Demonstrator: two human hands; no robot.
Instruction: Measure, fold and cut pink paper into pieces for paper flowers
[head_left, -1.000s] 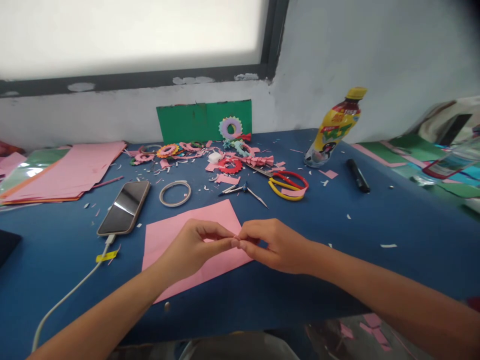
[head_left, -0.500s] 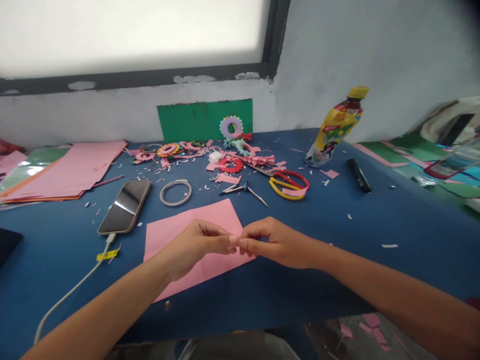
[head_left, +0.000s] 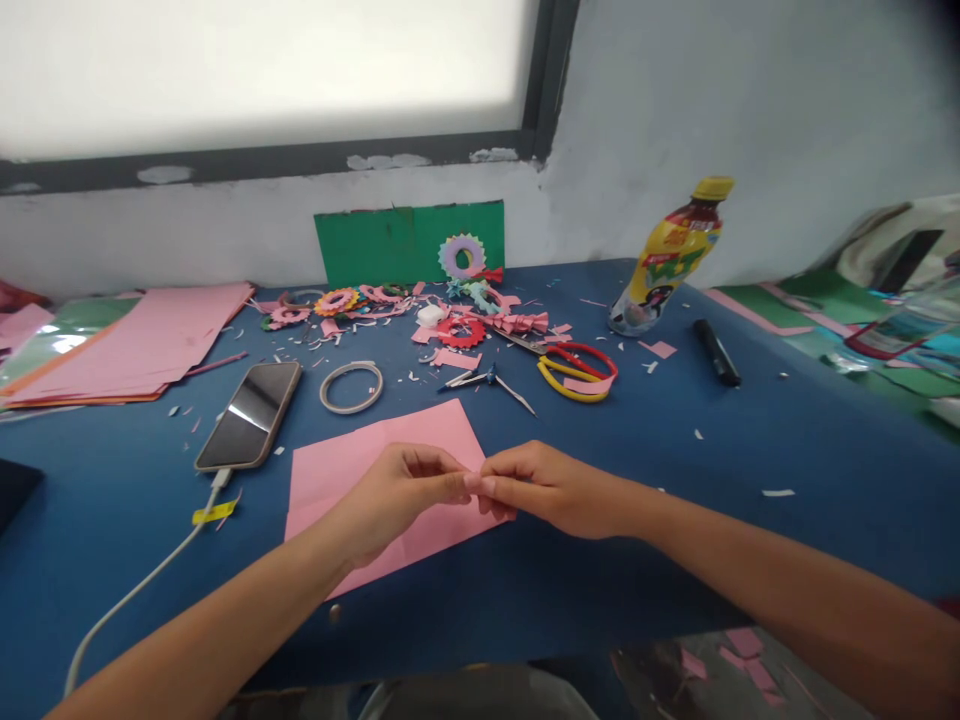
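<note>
My left hand and my right hand meet over the right part of a pink paper sheet. Both have thumb and fingers pinched, and the fingertips touch each other. Whatever lies in the pinch is hidden by the fingers or too small to name. The sheet rests on the blue table with a faint crease across it. Just beyond it lie a drawing compass with spread legs, a roll of narrow tape and scissors with red and yellow handles.
A phone on a white charging cable lies at left, before stacked coloured paper. Toothed paper rings and scraps cover the back by a green board. A tilted drink bottle and black marker are at right.
My hands stay pinched together in almost the same place, with the fingertips shifted very slightly. Nothing else on the table has visibly moved.
</note>
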